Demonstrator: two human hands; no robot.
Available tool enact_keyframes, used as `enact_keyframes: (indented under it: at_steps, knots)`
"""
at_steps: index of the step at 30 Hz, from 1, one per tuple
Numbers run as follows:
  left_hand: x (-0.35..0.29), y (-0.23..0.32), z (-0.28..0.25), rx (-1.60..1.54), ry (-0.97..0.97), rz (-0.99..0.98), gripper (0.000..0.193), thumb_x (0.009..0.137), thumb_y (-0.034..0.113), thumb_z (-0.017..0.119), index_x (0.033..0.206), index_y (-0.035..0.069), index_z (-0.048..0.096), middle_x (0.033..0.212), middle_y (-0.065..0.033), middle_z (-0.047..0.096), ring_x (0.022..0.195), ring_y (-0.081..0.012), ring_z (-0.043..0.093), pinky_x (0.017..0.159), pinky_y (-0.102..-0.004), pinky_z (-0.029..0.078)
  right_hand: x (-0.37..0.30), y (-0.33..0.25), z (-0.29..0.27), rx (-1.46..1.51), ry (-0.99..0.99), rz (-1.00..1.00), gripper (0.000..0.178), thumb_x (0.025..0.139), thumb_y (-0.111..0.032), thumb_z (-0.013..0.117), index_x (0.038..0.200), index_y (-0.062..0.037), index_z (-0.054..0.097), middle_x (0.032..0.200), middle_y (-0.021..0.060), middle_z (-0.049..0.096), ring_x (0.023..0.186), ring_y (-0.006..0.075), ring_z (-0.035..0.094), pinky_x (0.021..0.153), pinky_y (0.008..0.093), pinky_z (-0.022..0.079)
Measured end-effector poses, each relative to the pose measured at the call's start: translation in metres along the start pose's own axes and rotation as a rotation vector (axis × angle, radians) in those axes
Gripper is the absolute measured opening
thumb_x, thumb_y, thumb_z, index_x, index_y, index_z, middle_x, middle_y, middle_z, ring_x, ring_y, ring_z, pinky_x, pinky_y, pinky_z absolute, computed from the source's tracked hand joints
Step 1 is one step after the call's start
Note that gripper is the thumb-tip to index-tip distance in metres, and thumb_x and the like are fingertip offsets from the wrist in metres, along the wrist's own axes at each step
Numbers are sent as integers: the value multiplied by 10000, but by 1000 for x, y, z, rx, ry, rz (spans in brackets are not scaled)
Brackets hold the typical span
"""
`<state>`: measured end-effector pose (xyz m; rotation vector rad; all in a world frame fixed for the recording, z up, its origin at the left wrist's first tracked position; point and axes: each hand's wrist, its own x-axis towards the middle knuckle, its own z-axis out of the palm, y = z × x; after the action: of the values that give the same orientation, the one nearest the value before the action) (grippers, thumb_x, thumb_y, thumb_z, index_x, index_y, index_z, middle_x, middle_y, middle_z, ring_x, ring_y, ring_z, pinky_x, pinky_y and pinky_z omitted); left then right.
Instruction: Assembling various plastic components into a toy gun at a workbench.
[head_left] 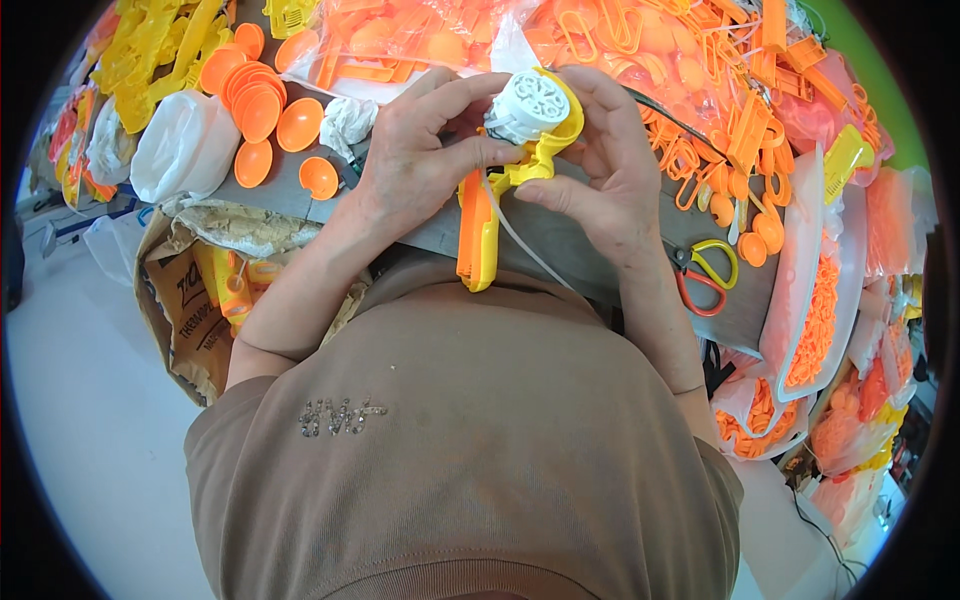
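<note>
A white round plastic part (530, 105) with a pattern of openwork holes sits against a yellow plastic shell (541, 160) in front of my chest. My left hand (425, 145) grips the white part from its left side, thumb along its lower edge. Around the right side of the yellow shell, my right hand (612, 165) is closed, thumb underneath. An orange-and-yellow handle (478, 235) points down below the hands, joined to the shell as far as I can see. A thin white tube (522, 240) trails from it toward the table edge.
Scissors (705, 275) with red and yellow handles lie right of my right arm. Orange discs (262, 112) are stacked at left, near a white bag (185, 145). Orange parts (740, 120) heap at far right. A paper sack (190, 320) with yellow pieces stands below left.
</note>
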<state>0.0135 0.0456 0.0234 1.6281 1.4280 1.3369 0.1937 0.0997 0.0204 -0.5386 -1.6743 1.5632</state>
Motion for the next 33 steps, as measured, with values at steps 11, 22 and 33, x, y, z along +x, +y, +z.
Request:
enact_keyframes:
  at_steps: [11, 22, 33]
  knots:
    - [4, 11, 1, 215, -143, 203, 519, 660, 11, 729, 1161, 54, 600, 781, -66, 475, 678, -178, 512, 602, -293, 440, -17, -10, 5, -128, 59, 76, 885, 662, 18, 745, 1389, -10, 241, 1326, 128, 410, 1215, 236, 443, 976, 375, 427]
    - [25, -8, 59, 490, -274, 497, 309, 632, 72, 679, 929, 18, 611, 770, -102, 471, 754, -267, 531, 639, -365, 459, -54, 7, -39, -606, 119, 267, 782, 698, -16, 706, 1379, -76, 325, 1225, 123, 490, 1089, 221, 520, 913, 349, 440]
    - [2, -2, 23, 426, -70, 471, 250, 743, 80, 672, 976, 11, 612, 1007, -120, 581, 896, -289, 564, 760, -363, 468, -89, -6, -21, -1038, 111, -171, 462, 669, -159, 762, 1049, -7, 547, 989, 141, 548, 903, 299, 528, 764, 377, 441]
